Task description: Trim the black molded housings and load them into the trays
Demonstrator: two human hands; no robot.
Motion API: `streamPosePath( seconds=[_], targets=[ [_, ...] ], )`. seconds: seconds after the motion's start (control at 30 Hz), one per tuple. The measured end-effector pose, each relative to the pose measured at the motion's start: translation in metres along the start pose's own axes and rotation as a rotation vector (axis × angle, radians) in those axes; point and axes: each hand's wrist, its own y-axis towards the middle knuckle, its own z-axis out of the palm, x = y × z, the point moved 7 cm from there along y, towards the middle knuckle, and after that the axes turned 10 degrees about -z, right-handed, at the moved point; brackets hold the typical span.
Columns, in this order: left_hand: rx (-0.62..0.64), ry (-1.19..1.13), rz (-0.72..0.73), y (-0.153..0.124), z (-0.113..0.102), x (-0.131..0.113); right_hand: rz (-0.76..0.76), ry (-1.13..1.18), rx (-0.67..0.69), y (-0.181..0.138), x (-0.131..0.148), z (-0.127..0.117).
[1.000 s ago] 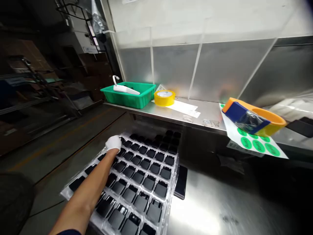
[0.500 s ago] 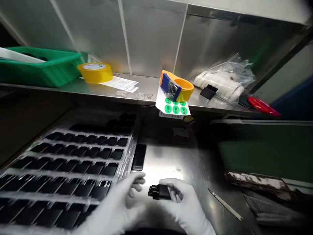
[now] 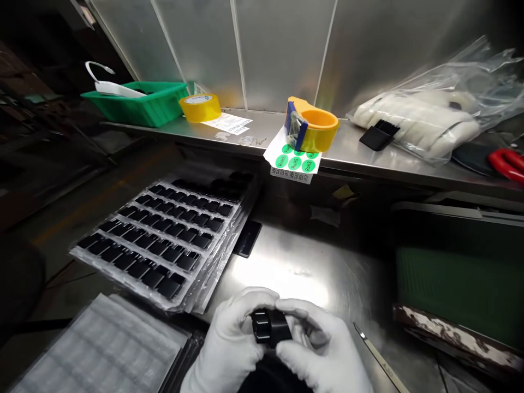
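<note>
A small black plastic part (image 3: 279, 326) with rounded prongs at its left end is held between my two white-gloved hands, over the near edge of the metal bench. My left hand (image 3: 229, 341) curls its thumb and fingers around the pronged end. My right hand (image 3: 327, 344) pinches the smooth, boxy end between thumb and fingers. Gloved fingers hide part of both ends. Left of my hands, a clear plastic tray (image 3: 186, 297) carries rows of similar-looking black pieces.
Tweezers (image 3: 379, 355) lie right of my hands, near a green crate (image 3: 458, 295). A dark phone (image 3: 248, 239) rests beside the tray. Above, the shelf (image 3: 262, 123) holds yellow tape (image 3: 200, 108), a tape dispenser (image 3: 313, 128), green stickers (image 3: 295, 162) and bagged white material (image 3: 421, 120).
My left hand has come in from apart and closed on the pronged end of the black part. My right hand still holds it. The view has shifted, showing more at the left.
</note>
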Motion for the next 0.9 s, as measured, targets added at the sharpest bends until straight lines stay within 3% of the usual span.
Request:
streamPosePath(
  seconds=[0.1,0.2,0.4,0.67,0.77,0.9],
  targets=[
    [-0.176,-0.076,-0.120,-0.008,0.004,0.004,-0.012,0.097,-0.014,-0.007,-0.009,-0.009],
    [-0.284,-0.126,-0.220,-0.023,0.005,0.004,-0.132,0.235,-0.047,-0.012,-0.017,-0.010],
    [-0.170,-0.214,-0.241,-0.043,0.008,0.004,-0.354,0.206,-0.097,-0.023,-0.028,-0.006],
    [-0.146,-0.149,-0.276,-0.042,0.012,0.019,-0.559,0.060,-0.138,-0.043,-0.019,-0.011],
    [-0.107,-0.106,-0.266,-0.036,0.015,0.022,-0.496,-0.023,-0.171,-0.046,-0.024,-0.013],
    [0.026,-0.072,-0.278,-0.025,0.023,0.022,-0.218,-0.065,-0.239,-0.046,-0.040,-0.020]
  ],
)
